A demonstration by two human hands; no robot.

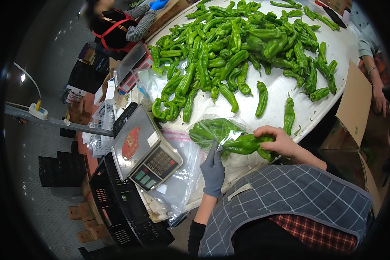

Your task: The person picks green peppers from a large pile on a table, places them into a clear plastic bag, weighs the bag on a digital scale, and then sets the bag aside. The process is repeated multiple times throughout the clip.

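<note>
My left hand [213, 172], in a grey glove, pinches the edge of a clear plastic bag [208, 125] that has green peppers inside. Bare, my right hand [278, 141] grips green peppers [243, 144] at the bag's mouth, some partly inside it. Beyond both hands, a large heap of long green peppers [221, 42] covers much of the white table [274, 87]. One loose pepper [289, 113] lies just past my right hand. Flat clear bags [178, 162] with a pink strip are stacked left of my gloved hand, beside a digital scale [136, 143] with a red patch on its pan.
Black plastic crates [117, 208] stand below the scale. Another scale [130, 65] is farther up the table's left edge. An open cardboard box [354, 107] is at the right. A person in a red-trimmed apron [117, 29] works at upper left; another person's arm [375, 78] shows at right.
</note>
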